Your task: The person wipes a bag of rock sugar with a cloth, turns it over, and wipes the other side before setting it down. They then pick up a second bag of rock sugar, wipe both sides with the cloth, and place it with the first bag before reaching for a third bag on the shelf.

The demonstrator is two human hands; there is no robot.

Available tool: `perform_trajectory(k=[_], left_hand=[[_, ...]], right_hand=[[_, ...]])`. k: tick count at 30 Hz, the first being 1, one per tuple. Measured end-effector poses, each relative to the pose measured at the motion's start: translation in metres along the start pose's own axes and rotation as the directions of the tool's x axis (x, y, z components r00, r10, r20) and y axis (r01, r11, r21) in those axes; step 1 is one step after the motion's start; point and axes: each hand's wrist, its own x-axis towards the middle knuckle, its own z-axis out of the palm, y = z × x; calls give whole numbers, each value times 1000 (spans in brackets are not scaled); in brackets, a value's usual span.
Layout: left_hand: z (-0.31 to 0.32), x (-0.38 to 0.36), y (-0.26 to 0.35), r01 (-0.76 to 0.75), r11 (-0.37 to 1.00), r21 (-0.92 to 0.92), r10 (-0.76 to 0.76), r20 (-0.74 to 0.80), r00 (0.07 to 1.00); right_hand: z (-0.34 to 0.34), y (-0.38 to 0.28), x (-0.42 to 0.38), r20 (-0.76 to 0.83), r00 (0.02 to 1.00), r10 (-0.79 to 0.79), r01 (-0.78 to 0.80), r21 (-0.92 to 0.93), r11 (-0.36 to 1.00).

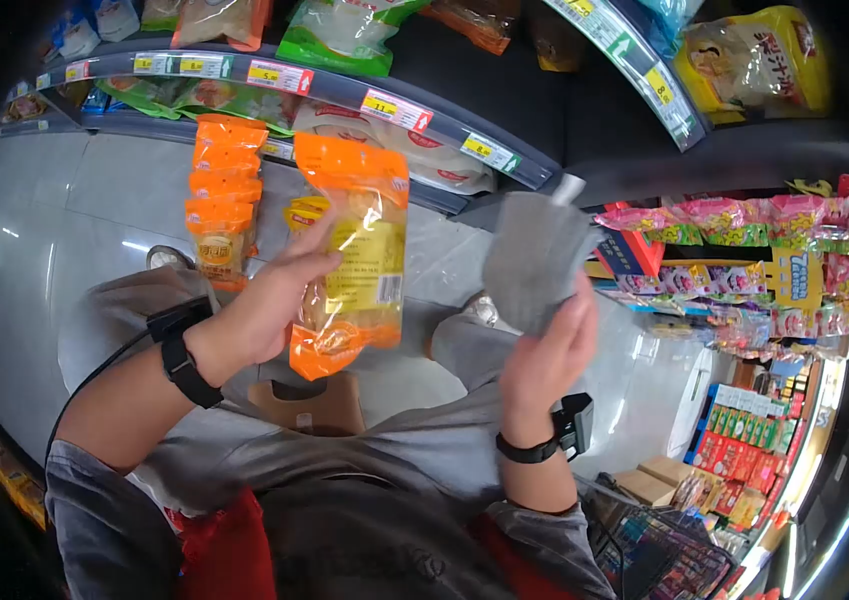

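My left hand [289, 290] is closed on the left edge of an orange-and-clear food packet [364, 240], held upright with its yellow label and barcode towards me. In my right hand [552, 355] is a folded grey cloth [534, 260], gripped at its lower end and raised to the right of the packet, apart from it. Similar orange packets [222, 220] lie overlapping in a row on the floor, beyond my left forearm. Behind the held packet, a small yellow package [304, 210] is partly hidden.
Shelves with a price-tag rail [394, 108] curve across the top, bearing bagged goods. Pink snack bags [724, 213] hang at the right. A brown cardboard box [309, 405] sits between my legs. A wire cart [659, 545] stands at lower right.
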Motion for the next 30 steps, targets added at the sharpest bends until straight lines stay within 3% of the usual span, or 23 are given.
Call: perform_trajectory(k=[1,2,3,5,7,10,14,20,23,24,26,27,30], left_hand=[[-3,1,-3,20,1000,20,-20,-9,1000],[-4,0,-6,31,998,63,-32,10,999],[-5,-3,-11,46,993,109,-49,30,998],[-6,-9,-15,105,976,191,-121,72,990],[-6,-13,-14,184,947,264,-219,110,970],[3,-18,-6,174,912,371,-230,113,967],[8,-22,0,80,845,528,-221,211,952],[6,-24,-7,-149,709,689,-127,333,934],[-5,-15,-20,-106,753,650,-144,319,937],[-6,-15,-22,-154,739,656,-104,337,936],[0,-15,-20,-249,703,666,-26,374,927],[5,-16,-16,-182,780,599,-39,337,941],[16,-19,-1,-28,917,398,-76,242,967]], right_hand=[[5,-4,-7,75,996,-46,52,-84,995],[10,-4,-7,327,933,-152,165,-12,986],[16,-3,-7,543,799,-256,253,83,964],[31,-3,-13,746,600,-290,413,22,911],[39,-3,-25,740,625,-249,393,-23,919],[39,-5,-27,752,620,-226,434,-88,897],[37,-2,-24,740,631,-233,471,-127,873],[42,14,-19,602,730,-325,388,26,921],[49,21,-18,504,801,-323,312,109,944],[51,21,-16,481,813,-328,305,128,944],[54,21,-15,427,882,-199,140,166,976],[56,21,-14,402,906,-131,58,189,980],[57,20,-13,425,888,-177,149,98,984]])
